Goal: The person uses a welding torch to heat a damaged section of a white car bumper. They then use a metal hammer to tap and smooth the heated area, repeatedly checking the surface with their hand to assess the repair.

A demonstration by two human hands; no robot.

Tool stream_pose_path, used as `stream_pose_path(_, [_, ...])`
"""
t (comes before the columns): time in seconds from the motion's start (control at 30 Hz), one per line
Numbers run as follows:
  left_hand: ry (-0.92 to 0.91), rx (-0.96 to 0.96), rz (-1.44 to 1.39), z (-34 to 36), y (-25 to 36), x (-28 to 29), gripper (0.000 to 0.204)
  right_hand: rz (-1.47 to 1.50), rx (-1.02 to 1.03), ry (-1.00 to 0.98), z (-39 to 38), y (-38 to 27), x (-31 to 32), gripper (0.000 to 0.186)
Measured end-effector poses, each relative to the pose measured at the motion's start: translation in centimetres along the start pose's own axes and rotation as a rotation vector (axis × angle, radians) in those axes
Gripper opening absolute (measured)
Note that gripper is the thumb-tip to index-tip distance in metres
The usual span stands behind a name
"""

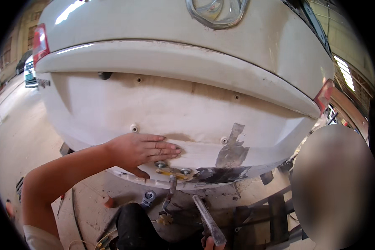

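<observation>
My left hand [143, 152] lies flat on the white rear panel [187, 102] of a car, fingers stretched to the right, thumb pointing down. Just below its fingertips are two round metal studs, one stud [186, 171] on the right, beside a yellow bar [171, 173]. A metal hook-like fitting [172, 185] hangs from there. At the lower edge, my right hand [212, 243] is closed around a long grey metal bar-shaped tool [208, 218], which slants up toward the panel. Most of that hand is cut off by the frame.
Grey bare patches [232, 154] and a dark scuffed strip [221, 174] mark the panel's lower right. Dark metal beams [277, 212] lie below. A round gauge-like object [148, 196] and a red-orange piece [108, 202] rest on the floor. A blurred oval [334, 187] hides the right side.
</observation>
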State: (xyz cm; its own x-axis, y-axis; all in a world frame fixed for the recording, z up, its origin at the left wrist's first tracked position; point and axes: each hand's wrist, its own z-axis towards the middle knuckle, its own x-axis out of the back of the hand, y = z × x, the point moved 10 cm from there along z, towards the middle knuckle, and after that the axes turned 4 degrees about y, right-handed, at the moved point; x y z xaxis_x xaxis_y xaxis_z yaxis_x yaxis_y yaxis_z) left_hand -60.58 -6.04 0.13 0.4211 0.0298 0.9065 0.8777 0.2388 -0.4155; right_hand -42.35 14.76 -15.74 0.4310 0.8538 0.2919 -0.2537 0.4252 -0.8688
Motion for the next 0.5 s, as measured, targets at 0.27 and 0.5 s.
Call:
stream_pose_path(0.27, [0.078, -0.071, 0.086, 1.3, -0.1, 0.3, 0.103, 0.399, -0.135, 0.248, 4.0, -2.7, -4.4, 0.040])
stream_pose_path(0.5, [0.207, 0.053, 0.172, -3.5, -1.1, -0.1, 0.073, 0.177, -0.142, 0.206, 5.3, 1.8, -7.4, 0.017])
